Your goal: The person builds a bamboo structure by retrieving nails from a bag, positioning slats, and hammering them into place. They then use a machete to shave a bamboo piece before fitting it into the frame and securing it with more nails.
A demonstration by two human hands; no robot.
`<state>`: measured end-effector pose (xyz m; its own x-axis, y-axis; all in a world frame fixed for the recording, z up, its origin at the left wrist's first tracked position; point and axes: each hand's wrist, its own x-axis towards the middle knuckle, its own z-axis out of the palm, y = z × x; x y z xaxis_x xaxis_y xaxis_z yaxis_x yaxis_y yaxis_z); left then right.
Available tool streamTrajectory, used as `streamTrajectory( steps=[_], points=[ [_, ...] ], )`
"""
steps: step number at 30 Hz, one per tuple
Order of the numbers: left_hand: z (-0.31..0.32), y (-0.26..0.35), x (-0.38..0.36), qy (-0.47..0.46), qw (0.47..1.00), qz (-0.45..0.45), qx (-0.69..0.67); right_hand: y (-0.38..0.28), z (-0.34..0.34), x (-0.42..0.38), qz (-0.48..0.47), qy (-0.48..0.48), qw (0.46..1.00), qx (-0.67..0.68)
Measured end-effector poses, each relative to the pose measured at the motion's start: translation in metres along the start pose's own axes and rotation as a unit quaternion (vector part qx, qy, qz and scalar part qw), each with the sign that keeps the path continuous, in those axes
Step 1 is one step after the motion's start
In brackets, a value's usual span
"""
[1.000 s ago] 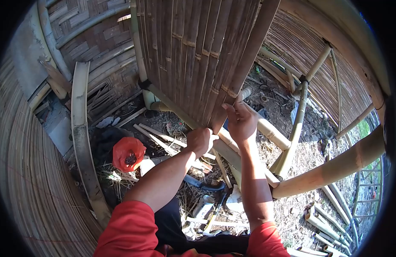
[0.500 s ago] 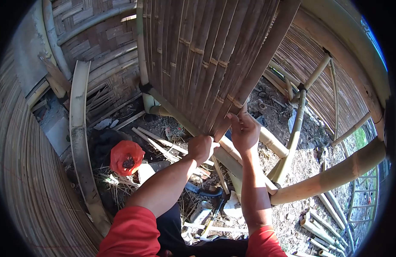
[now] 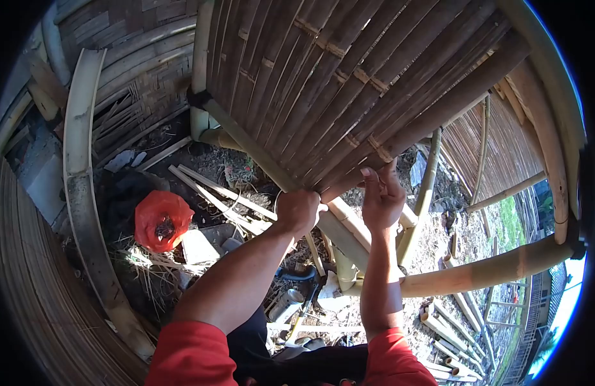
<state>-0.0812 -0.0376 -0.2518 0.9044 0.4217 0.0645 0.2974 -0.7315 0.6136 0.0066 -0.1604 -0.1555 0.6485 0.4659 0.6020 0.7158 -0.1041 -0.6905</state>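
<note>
The left hand is at the lower corner of the slatted bamboo panel, at the bamboo rail; its fingers are curled closed, and what they grip cannot be determined. The right hand is at the panel's lower right edge, thumb raised, fingers partly bent; their hold on the edge cannot be determined. The panel is tilted, above and ahead of both hands. The red plastic bag lies on the ground, left of the left forearm. Loose bamboo poles lie at lower right.
</note>
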Motion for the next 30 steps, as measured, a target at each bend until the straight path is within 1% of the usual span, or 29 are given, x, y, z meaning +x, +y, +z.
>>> streamTrajectory(
  steps=[2,5,7,8,9,12,14,15,17,21,23,27,29,30],
  points=[
    [0.0,-0.001,0.001,-0.005,1.0,0.003,-0.012,-0.001,0.002,0.0,0.011,0.003,1.0,0.008],
    [0.0,-0.004,0.003,-0.012,1.0,0.009,-0.025,0.0,0.005,-0.001,-0.003,0.017,1.0,0.02],
    [0.002,-0.006,0.005,-0.015,0.999,0.013,-0.034,0.006,0.007,-0.002,-0.011,0.036,0.998,0.059],
    [0.003,-0.007,0.006,-0.019,0.999,0.009,-0.031,0.008,0.008,-0.001,-0.033,0.04,0.997,0.06],
    [0.004,-0.007,0.007,-0.022,0.999,0.005,-0.028,0.009,0.009,0.0,-0.031,0.037,0.997,0.056],
    [0.003,-0.006,0.007,-0.031,0.999,0.002,-0.02,0.004,0.013,-0.001,-0.02,0.062,0.997,0.038],
    [0.003,-0.005,0.007,-0.033,0.999,-0.004,-0.025,0.0,0.016,-0.002,-0.018,0.09,0.996,-0.018],
    [0.003,-0.005,0.007,-0.033,0.999,-0.009,-0.028,-0.005,0.02,-0.003,-0.016,0.089,0.996,-0.018],
    [0.003,-0.004,0.007,-0.03,0.999,-0.016,-0.031,-0.016,0.029,-0.004,0.032,0.142,0.986,-0.078],
    [0.003,-0.004,0.008,-0.021,0.999,-0.018,-0.032,-0.017,0.042,-0.002,0.012,0.176,0.981,-0.077],
    [0.004,-0.004,0.007,-0.022,0.999,-0.015,-0.04,-0.014,0.047,-0.002,-0.014,0.213,0.969,-0.125],
    [0.005,-0.005,0.008,-0.012,0.999,-0.013,-0.046,-0.024,0.052,0.0,-0.016,0.216,0.972,-0.09],
    [0.006,-0.006,0.009,-0.015,0.999,-0.013,-0.044,-0.026,0.052,0.0,0.008,0.212,0.976,-0.05],
    [0.006,-0.006,0.009,-0.019,0.999,-0.015,-0.041,-0.026,0.051,0.0,0.008,0.213,0.976,-0.051]
  ],
)
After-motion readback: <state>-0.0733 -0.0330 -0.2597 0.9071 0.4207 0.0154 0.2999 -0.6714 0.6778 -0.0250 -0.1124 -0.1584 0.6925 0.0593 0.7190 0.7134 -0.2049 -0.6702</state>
